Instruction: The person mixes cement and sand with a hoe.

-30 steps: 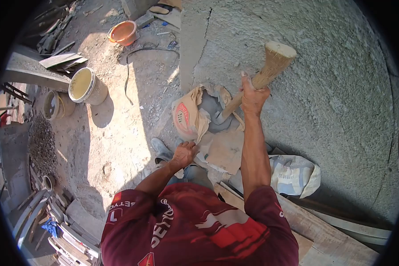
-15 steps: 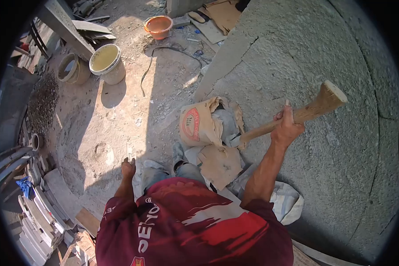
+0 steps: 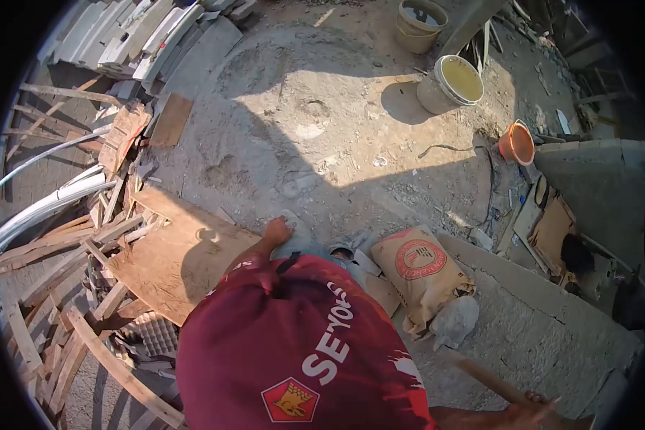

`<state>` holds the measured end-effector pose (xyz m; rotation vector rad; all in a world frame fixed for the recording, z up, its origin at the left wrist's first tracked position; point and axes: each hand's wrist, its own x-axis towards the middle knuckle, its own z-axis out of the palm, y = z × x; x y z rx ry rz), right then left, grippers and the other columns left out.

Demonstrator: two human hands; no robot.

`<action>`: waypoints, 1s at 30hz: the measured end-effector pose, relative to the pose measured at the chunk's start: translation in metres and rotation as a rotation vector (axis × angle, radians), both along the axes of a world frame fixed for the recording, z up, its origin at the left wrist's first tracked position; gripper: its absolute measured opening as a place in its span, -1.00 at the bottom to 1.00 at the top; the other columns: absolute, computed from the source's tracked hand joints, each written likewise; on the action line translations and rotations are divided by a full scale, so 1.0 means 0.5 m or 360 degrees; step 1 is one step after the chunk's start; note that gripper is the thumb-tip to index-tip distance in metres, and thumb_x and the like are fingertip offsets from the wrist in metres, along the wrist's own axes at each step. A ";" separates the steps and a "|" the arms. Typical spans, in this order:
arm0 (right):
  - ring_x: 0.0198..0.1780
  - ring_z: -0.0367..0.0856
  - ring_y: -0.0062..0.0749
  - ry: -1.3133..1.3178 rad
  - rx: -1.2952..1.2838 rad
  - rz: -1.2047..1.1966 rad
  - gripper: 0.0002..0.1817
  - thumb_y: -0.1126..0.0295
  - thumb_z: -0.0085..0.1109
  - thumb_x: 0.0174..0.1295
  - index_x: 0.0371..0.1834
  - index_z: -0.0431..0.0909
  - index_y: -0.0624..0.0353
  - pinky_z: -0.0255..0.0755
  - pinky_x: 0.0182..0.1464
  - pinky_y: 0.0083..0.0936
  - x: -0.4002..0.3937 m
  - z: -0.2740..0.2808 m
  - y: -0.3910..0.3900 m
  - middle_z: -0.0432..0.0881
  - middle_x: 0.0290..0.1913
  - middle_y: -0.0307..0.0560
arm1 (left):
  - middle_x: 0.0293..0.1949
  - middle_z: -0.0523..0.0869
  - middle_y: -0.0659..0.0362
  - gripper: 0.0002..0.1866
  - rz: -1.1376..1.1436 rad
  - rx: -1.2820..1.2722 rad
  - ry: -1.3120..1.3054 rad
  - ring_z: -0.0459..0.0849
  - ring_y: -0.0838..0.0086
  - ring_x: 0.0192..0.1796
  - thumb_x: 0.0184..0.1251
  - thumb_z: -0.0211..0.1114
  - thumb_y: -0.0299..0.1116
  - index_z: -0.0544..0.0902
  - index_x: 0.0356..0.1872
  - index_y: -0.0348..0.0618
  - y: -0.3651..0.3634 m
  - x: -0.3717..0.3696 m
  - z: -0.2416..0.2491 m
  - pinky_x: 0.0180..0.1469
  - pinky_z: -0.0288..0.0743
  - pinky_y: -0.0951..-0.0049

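Rough ground carries the bag, right of centre; the right hand grips a handle, near right. Tilting it could spill the grey load. Left hand: grip unclear.

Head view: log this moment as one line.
right hand: gripping brown wooden handle | left hand: near pale blue trouser leg | tan paper sack with red print: near handle's far end

Open ground spans the upper middle. Buckets block the upper right, a wooden handle the lower right, timber the lower left.
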<state>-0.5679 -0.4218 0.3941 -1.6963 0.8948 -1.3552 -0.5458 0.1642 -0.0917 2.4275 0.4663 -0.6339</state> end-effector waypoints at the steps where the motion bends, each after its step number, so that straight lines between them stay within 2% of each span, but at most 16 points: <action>1: -0.56 0.46 -0.28 0.0093 -0.0191 0.0162 -0.69 0.15 0.41 -0.05 -0.51 0.58 0.15 0.43 -0.53 -0.44 0.024 0.012 0.019 0.50 -0.56 -0.05 | -0.15 0.63 -0.26 -0.47 0.0052 0.0032 0.0036 0.60 -0.10 -0.04 0.21 0.18 -0.04 0.51 -0.02 -0.36 0.012 -0.023 -0.010 0.03 0.47 0.10; 2: -0.59 0.40 -0.33 0.0122 -0.0035 -0.0098 -0.69 0.22 0.42 -0.05 -0.53 0.50 0.19 0.32 -0.61 -0.44 0.053 0.017 0.038 0.41 -0.60 -0.11 | -0.14 0.62 -0.26 -0.47 0.0102 0.0062 0.0079 0.59 -0.11 -0.03 0.20 0.18 -0.05 0.51 -0.01 -0.35 0.024 -0.049 -0.020 0.04 0.47 0.10; 3: -0.59 0.40 -0.33 0.0122 -0.0053 -0.0028 -0.69 0.22 0.42 -0.05 -0.53 0.50 0.19 0.32 -0.61 -0.44 0.083 0.022 0.050 0.41 -0.60 -0.11 | -0.12 0.62 -0.27 -0.46 0.0146 0.0089 0.0124 0.59 -0.11 -0.02 0.19 0.18 -0.05 0.50 0.00 -0.35 0.038 -0.073 -0.028 0.05 0.47 0.11; 6: -0.60 0.38 -0.34 -0.0017 -0.0160 0.0420 -0.68 0.23 0.44 -0.08 -0.55 0.50 0.21 0.31 -0.62 -0.42 0.175 0.038 0.114 0.38 -0.62 -0.13 | -0.13 0.62 -0.26 -0.48 0.0500 0.0026 0.0111 0.60 -0.09 -0.03 0.19 0.17 -0.05 0.51 -0.02 -0.32 0.077 -0.113 -0.003 0.02 0.49 0.12; 8: -0.60 0.37 -0.35 0.0021 0.0058 0.0578 -0.70 0.26 0.44 -0.08 -0.49 0.52 0.22 0.32 -0.60 -0.41 0.243 0.036 0.213 0.38 -0.62 -0.15 | -0.15 0.64 -0.24 -0.48 0.0687 -0.0023 0.0119 0.61 -0.08 -0.04 0.18 0.18 -0.06 0.51 -0.02 -0.32 0.107 -0.151 -0.030 0.01 0.50 0.12; 10: -0.56 0.31 -0.51 0.0060 0.0178 0.0877 -0.68 0.28 0.29 0.19 -0.56 0.41 0.20 0.24 -0.47 -0.50 0.303 0.018 0.270 0.32 -0.61 -0.25 | -0.18 0.65 -0.22 -0.49 0.0853 -0.0072 0.0122 0.62 -0.06 -0.06 0.17 0.19 -0.07 0.51 -0.02 -0.31 0.127 -0.182 -0.040 -0.01 0.51 0.12; 13: -0.55 0.29 -0.54 0.0173 0.0315 0.1162 -0.70 0.30 0.27 0.21 -0.53 0.37 0.16 0.22 -0.45 -0.50 0.410 -0.044 0.407 0.32 -0.61 -0.25 | -0.30 0.68 -0.16 -0.61 0.1081 0.0094 -0.0065 0.65 -0.02 -0.18 0.16 0.20 -0.14 0.59 -0.23 -0.34 0.165 -0.220 -0.023 -0.07 0.53 0.15; 15: -0.56 0.31 -0.55 0.0189 0.0381 0.1462 -0.72 0.32 0.25 0.21 -0.53 0.37 0.15 0.25 -0.47 -0.51 0.477 -0.099 0.490 0.35 -0.61 -0.24 | -0.39 0.69 -0.08 -0.72 0.0697 0.0180 -0.0033 0.66 0.01 -0.30 0.16 0.20 -0.22 0.64 -0.48 -0.27 0.208 -0.227 -0.026 -0.11 0.55 0.19; 16: -0.56 0.34 -0.56 0.0203 0.0422 0.1574 -0.73 0.34 0.24 0.21 -0.54 0.38 0.16 0.27 -0.49 -0.53 0.521 -0.137 0.523 0.37 -0.61 -0.24 | -0.39 0.69 -0.08 -0.72 0.0747 0.0184 -0.0060 0.66 0.01 -0.30 0.16 0.20 -0.22 0.64 -0.48 -0.27 0.236 -0.230 -0.044 -0.11 0.55 0.19; 18: -0.56 0.35 -0.54 0.0280 0.0605 0.1813 -0.77 0.37 0.22 0.20 -0.51 0.39 0.16 0.30 -0.47 -0.51 0.605 -0.219 0.596 0.38 -0.60 -0.23 | -0.44 0.68 -0.06 -0.72 0.0132 0.0496 -0.0499 0.64 0.04 -0.39 0.15 0.21 -0.26 0.62 -0.66 -0.21 0.273 -0.260 -0.092 -0.17 0.55 0.22; 21: -0.55 0.37 -0.50 0.0298 0.0712 0.2168 -0.80 0.50 0.24 0.12 -0.55 0.39 0.15 0.35 -0.41 -0.51 0.722 -0.361 0.753 0.39 -0.59 -0.21 | -0.39 0.69 -0.07 -0.77 0.0361 0.0452 -0.0365 0.66 0.03 -0.31 0.20 0.22 -0.25 0.66 -0.46 -0.22 0.333 -0.212 -0.125 -0.15 0.53 0.23; 23: -0.50 0.48 -0.48 0.0352 0.0758 0.2376 -0.85 0.62 0.26 0.01 -0.49 0.45 0.21 0.41 -0.33 -0.52 0.789 -0.455 0.867 0.51 -0.52 -0.18 | -0.29 0.69 -0.11 -0.73 0.1443 -0.0055 -0.0538 0.67 0.03 -0.22 0.24 0.23 -0.25 0.64 -0.23 -0.27 0.343 -0.038 0.102 -0.14 0.52 0.24; 24: -0.49 0.49 -0.52 0.0447 0.0700 0.2492 -0.86 0.58 0.29 0.01 -0.50 0.48 0.20 0.39 -0.36 -0.54 0.813 -0.484 0.935 0.54 -0.52 -0.23 | -0.19 0.69 -0.11 -0.68 0.1439 -0.0209 -0.0532 0.68 0.10 -0.16 0.28 0.22 -0.27 0.59 -0.04 -0.28 0.359 0.015 0.139 -0.13 0.51 0.29; 27: -0.46 0.45 -0.63 0.0920 0.0215 0.2831 -0.85 0.42 0.34 0.05 -0.42 0.54 0.18 0.35 -0.36 -0.56 0.893 -0.560 1.130 0.53 -0.52 -0.28 | -0.22 0.67 -0.08 -0.66 0.1497 -0.0701 -0.0928 0.66 0.19 -0.20 0.28 0.22 -0.41 0.54 0.05 -0.32 0.375 0.217 0.367 -0.12 0.49 0.32; 28: -0.42 0.46 -0.62 0.0836 0.0037 0.2972 -0.81 0.38 0.36 0.04 -0.38 0.55 0.20 0.38 -0.34 -0.50 0.898 -0.545 1.207 0.53 -0.49 -0.30 | -0.22 0.67 -0.08 -0.66 0.1407 -0.0700 -0.0995 0.66 0.19 -0.20 0.28 0.22 -0.41 0.54 0.05 -0.32 0.392 0.284 0.417 -0.12 0.49 0.32; 30: -0.32 0.56 -0.46 0.0693 -0.0062 0.3251 -0.77 0.43 0.35 -0.03 -0.30 0.57 0.23 0.43 -0.24 -0.41 0.924 -0.601 1.338 0.61 -0.41 -0.21 | -0.09 0.60 -0.10 -0.60 0.1057 -0.0442 -0.1691 0.59 0.13 -0.08 0.24 0.23 -0.48 0.48 0.11 -0.34 0.415 0.362 0.496 -0.07 0.47 0.28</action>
